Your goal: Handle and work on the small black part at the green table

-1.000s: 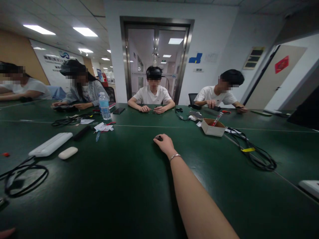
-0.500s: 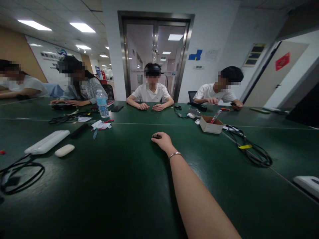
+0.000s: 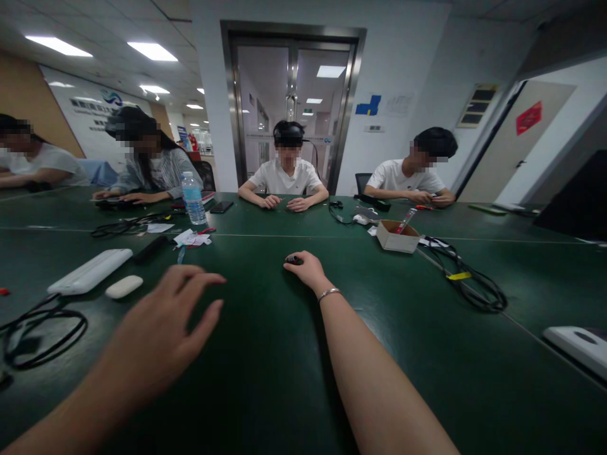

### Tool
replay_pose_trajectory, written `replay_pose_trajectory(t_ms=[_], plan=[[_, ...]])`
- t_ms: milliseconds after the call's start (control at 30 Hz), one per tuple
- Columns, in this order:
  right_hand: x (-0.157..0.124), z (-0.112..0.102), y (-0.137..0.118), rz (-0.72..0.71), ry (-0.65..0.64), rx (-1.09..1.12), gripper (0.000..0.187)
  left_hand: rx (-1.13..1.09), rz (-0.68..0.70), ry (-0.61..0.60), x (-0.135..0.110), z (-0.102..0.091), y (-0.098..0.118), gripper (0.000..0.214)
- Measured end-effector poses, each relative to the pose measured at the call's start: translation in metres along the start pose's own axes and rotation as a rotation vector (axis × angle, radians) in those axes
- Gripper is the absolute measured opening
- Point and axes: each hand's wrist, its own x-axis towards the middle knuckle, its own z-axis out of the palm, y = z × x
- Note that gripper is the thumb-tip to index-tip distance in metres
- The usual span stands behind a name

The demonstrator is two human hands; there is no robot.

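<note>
- Right hand: I log it far out on the table, arm stretched straight ahead, a thin bracelet on the wrist. The fingers curl down over a small dark object. I cannot tell whether they pinch it or only lie on it.
- Small dark object: it lies on the green table near the middle, under the right fingertips. Only its left end shows.
- Left hand: raised above the near left part of the table, palm down, fingers spread apart. It holds nothing and touches nothing.
- Long white device: flat on the table to the left, well apart from both hands.
- White oval piece: just beside the long white device, on its near side.
- Black cable loop: at the left edge, near the oval piece.
- Black bar: beyond the long white device.
- Paper scraps: just right of the black bar.
- Water bottle: upright, behind the paper scraps.
- Cardboard box: open, on the right beyond the right hand, with a red-tipped tool standing tilted in it.
- Black cable bundle: right of the box, with a yellow tag on it.
- White device: at the right edge, partly cut off.
- Four other people: seated along the far side and far left, their hands at the table's edge.
</note>
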Motion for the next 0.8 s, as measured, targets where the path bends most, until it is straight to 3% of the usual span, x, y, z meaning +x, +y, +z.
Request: replay_pose_trajectory(t_ms=[67,133,233,300,467,633,800], plan=[[-0.001,-0.001,-0.001,-0.009,-0.006,-0.009,0.022,0.026,0.191,-0.122,0.035,0.032,0.018,0.03],[-0.001,-0.001,-0.002,-0.015,-0.002,-0.027,0.023,0.001,0.267,-0.135,0.075,0.069,0.028,0.033],[-0.001,0.0,-0.004,-0.02,0.001,-0.085,0.024,-0.162,0.157,-0.11,0.122,0.119,0.033,0.036],[-0.001,0.001,-0.004,-0.018,0.001,-0.109,0.02,-0.28,0.118,-0.132,0.138,0.14,0.035,0.036],[-0.002,0.003,-0.008,0.022,0.001,-0.15,0.02,-0.348,0.207,-0.123,0.136,0.161,0.036,0.018],[-0.003,0.0,-0.014,-0.073,-0.015,-0.192,0.019,-0.554,0.09,-0.037,0.132,0.171,0.023,0.012],[-0.001,-0.003,-0.011,-0.083,0.01,0.005,0.009,-0.762,-0.059,-0.048,0.138,0.186,0.004,0.011]])
